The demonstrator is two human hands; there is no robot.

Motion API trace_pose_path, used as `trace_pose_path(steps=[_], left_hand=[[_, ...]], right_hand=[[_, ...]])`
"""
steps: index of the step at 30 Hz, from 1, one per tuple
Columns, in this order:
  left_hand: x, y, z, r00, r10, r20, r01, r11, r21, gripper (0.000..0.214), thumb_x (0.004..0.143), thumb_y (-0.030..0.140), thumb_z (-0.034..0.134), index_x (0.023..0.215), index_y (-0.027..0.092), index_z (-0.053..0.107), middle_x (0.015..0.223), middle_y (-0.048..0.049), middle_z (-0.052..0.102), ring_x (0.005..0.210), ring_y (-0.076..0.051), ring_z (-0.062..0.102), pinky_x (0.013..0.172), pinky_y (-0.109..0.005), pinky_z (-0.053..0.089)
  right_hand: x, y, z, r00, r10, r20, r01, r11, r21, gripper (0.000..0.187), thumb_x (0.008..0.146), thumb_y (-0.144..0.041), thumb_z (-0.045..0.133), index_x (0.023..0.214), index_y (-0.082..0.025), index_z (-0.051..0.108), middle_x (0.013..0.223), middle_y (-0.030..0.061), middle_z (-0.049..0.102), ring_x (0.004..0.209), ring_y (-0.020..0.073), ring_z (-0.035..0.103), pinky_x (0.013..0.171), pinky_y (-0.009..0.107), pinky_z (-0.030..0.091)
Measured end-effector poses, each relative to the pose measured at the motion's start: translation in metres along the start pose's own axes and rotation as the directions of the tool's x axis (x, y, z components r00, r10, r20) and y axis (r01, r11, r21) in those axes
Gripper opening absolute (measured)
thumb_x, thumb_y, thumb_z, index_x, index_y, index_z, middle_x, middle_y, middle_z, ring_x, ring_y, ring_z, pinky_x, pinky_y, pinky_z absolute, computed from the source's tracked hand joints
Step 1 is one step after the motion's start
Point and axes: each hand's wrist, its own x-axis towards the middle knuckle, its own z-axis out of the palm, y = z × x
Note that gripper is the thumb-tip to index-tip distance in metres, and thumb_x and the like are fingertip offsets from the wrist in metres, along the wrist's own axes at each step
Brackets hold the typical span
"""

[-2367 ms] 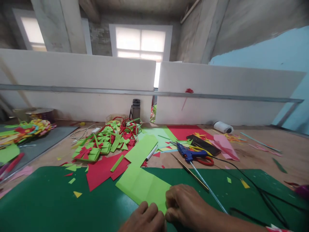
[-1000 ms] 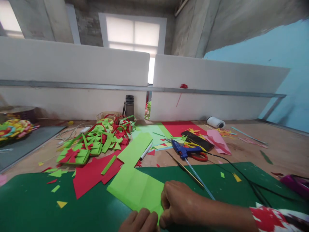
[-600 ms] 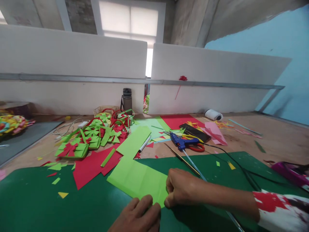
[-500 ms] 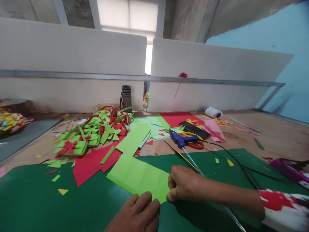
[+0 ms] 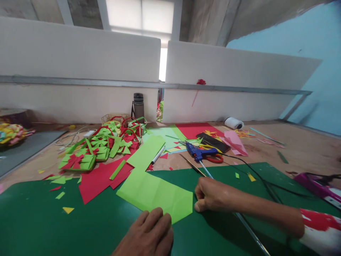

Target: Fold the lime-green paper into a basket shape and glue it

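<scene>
A light green sheet of paper, faintly creased, lies on the green mat in front of me. My left hand is at its near edge, fingers together and bent, pressing the paper down; the thumb is hidden. Just off the sheet's right end, my right hand is closed in a fist with a small gap to the paper, and nothing shows in it. Under my right forearm passes a thin metal rod. A second light green paper piece lies beyond the sheet, over red paper.
Folded green and red paper baskets are heaped at the left, before a dark bottle. A blue glue gun, red-handled scissors and a white marker lie beyond my hands. A black cable runs right.
My right hand has slid right, off the paper's right end, which is now uncovered. My left hand has shifted slightly left and stays at the near edge.
</scene>
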Motion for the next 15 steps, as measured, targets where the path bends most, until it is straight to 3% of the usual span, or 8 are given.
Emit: trace_pose_path(steps=[3, 5, 8, 15], left_hand=[[0.000, 0.001, -0.003, 1.000, -0.024, -0.015, 0.024, 0.998, 0.050, 0.034, 0.097, 0.012, 0.022, 0.095, 0.015, 0.056, 0.094, -0.0097, 0.055, 0.086, -0.025, 0.048, 0.067, -0.033, 0.042], [-0.002, 0.001, -0.002, 1.000, -0.019, 0.013, 0.019, 0.998, 0.054, 0.030, 0.095, 0.011, 0.025, 0.094, 0.015, 0.055, 0.086, -0.0085, 0.053, 0.079, -0.023, 0.048, 0.063, -0.032, 0.042], [-0.006, 0.003, 0.002, 0.995, -0.027, 0.091, 0.023, 0.999, 0.049, 0.025, 0.094, 0.011, 0.030, 0.095, 0.015, 0.055, 0.079, -0.0056, 0.050, 0.071, -0.021, 0.047, 0.060, -0.032, 0.041], [-0.006, 0.004, 0.004, 0.988, -0.033, 0.154, 0.028, 0.999, 0.031, 0.022, 0.093, 0.010, 0.034, 0.095, 0.017, 0.055, 0.076, -0.0031, 0.050, 0.068, -0.019, 0.047, 0.058, -0.031, 0.038]], right_hand=[[-0.005, -0.015, -0.005, 0.994, -0.043, -0.096, 0.039, 0.998, -0.044, 0.011, 0.066, -0.026, 0.064, 0.066, -0.017, 0.070, 0.063, 0.0010, 0.060, 0.066, 0.0156, 0.053, 0.053, 0.024, 0.029], [-0.004, -0.029, -0.003, 0.975, -0.167, -0.150, 0.164, 0.986, -0.032, 0.015, 0.072, -0.028, 0.060, 0.075, -0.019, 0.071, 0.066, 0.0006, 0.062, 0.068, 0.0146, 0.054, 0.055, 0.023, 0.030], [0.006, -0.046, 0.008, 0.953, -0.301, -0.031, 0.302, 0.951, 0.063, 0.013, 0.065, -0.029, 0.067, 0.074, -0.019, 0.071, 0.062, -0.0021, 0.060, 0.061, 0.0119, 0.052, 0.050, 0.020, 0.030], [0.032, -0.047, 0.019, 0.967, -0.250, 0.047, 0.249, 0.968, 0.029, 0.022, 0.058, -0.038, 0.071, 0.061, -0.017, 0.067, 0.050, -0.0055, 0.049, 0.049, 0.0094, 0.044, 0.041, 0.021, 0.024]])
